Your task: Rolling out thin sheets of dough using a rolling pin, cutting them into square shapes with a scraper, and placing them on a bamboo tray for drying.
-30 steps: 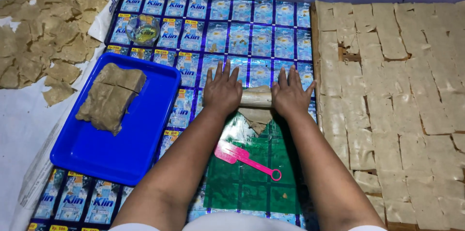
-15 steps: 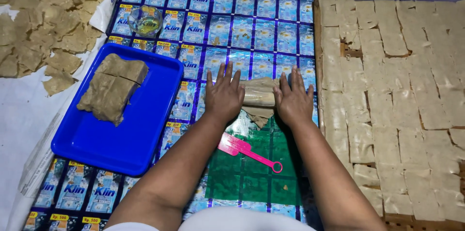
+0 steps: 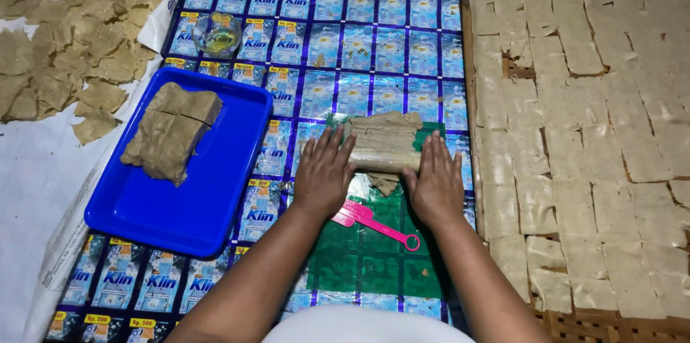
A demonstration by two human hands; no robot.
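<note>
We have rolled the dough roll [image 3: 382, 145] forward — it looks fatter now. Our left hand [image 3: 325, 174] and right hand [image 3: 434, 185] have slid apart to its two ends.

The mat [image 3: 374, 48] of joined sachet wrappers is glossy plastic foil, as is the green sheet [image 3: 366, 257] near the middle. The blue tray [image 3: 154, 210] at left and the pink scraper [image 3: 370, 219] are smooth, shiny plastic. The dough roll [image 3: 381, 145] looks matt and doughy, like the tan slabs [image 3: 596, 134] at right. The small bowl [image 3: 217, 32] far left is clear glass.
</note>
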